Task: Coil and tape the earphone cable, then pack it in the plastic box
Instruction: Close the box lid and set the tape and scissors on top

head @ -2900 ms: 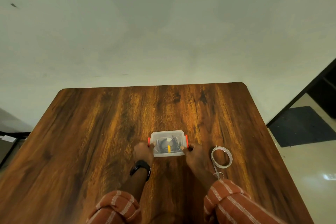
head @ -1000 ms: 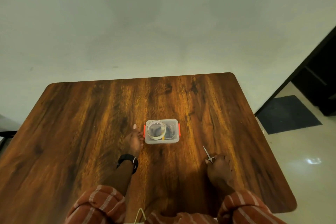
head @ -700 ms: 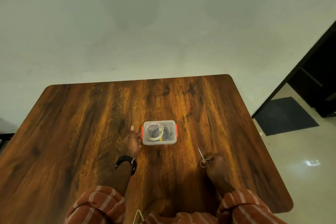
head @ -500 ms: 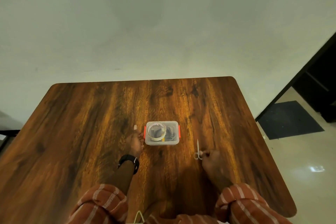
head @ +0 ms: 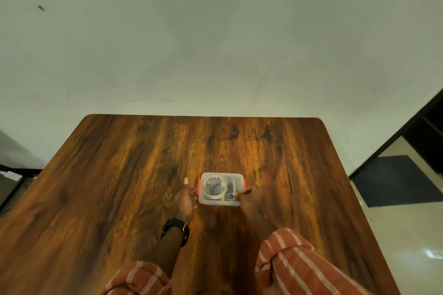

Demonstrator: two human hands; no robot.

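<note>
The right hand (head: 251,201) has carried the scissors (head: 231,196) from the surface onto the box (head: 221,201) at frame centre, fingers pinching them, left hand (head: 184,201) relaxed beside; the box looks light and slick, best gripped by its sides.

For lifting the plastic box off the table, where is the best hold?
Grip the plastic box by its two short ends, at the orange latches, one hand coming in from each side. The left hand and right hand already flank it; tape roll and scissors fill the top.

Clear plastic box (head: 219,201) with orange latches (head: 198,186), brown woodgrain table (head: 119,187), rust white-striped sleeves (head: 299,268).
</note>
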